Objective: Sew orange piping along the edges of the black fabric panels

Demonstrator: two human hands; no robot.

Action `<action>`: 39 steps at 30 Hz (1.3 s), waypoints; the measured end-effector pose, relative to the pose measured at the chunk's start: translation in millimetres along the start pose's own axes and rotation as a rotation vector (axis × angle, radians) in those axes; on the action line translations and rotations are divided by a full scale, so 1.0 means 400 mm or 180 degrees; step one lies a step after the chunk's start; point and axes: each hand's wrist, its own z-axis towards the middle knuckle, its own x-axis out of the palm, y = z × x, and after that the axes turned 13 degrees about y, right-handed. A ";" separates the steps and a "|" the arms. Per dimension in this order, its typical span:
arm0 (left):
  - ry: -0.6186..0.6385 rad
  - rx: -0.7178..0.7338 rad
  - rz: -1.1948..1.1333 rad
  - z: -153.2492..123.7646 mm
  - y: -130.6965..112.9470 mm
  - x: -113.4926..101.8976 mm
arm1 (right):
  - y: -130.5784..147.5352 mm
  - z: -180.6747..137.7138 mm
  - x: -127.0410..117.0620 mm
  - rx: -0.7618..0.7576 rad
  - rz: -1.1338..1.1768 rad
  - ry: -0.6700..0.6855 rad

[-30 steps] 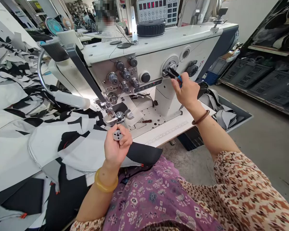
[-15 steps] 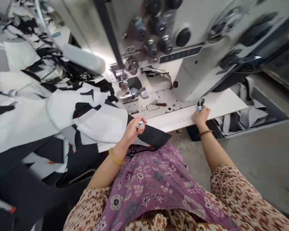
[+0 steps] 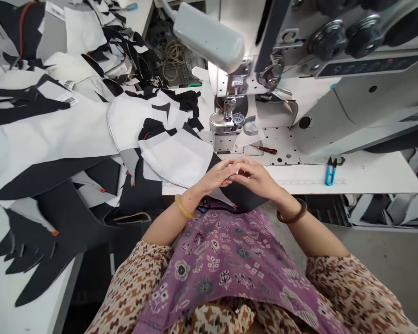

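My left hand (image 3: 220,177) and my right hand (image 3: 256,177) meet in front of the sewing machine, fingertips pressed together. The metal bobbin seen in my left hand a moment earlier is hidden by the fingers now. What the right fingers pinch, if anything, I cannot make out. Beneath the hands lies a dark fabric piece (image 3: 249,198) with a grey strip and an orange tip. Blue thread snips (image 3: 330,171) rest on the machine table to the right. Just beyond the hands is the machine's presser foot and post (image 3: 226,121).
White and dark cut pieces (image 3: 181,155) are stacked at the left, with scraps behind them. A brown-handled tool (image 3: 266,150) lies on the machine bed. The lamp (image 3: 209,37) hangs low over the work. A bin of cut pieces (image 3: 383,208) stands below the table's right side.
My right hand has let go of the thread snips on the table and come left to meet my left hand. The head view has turned, shifting the machine rightward.
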 end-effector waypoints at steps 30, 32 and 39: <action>-0.1237 0.1342 0.0848 -0.060 0.007 -0.064 | 0.017 0.095 0.008 0.0003 -0.0243 -0.0578; -0.1139 0.1388 0.0761 -0.059 -0.006 -0.062 | 0.002 0.104 0.000 0.0078 -0.0183 -0.0367; -0.1176 0.1015 0.0896 -0.039 -0.034 -0.079 | 0.021 0.084 -0.028 -0.0030 0.0113 -0.0155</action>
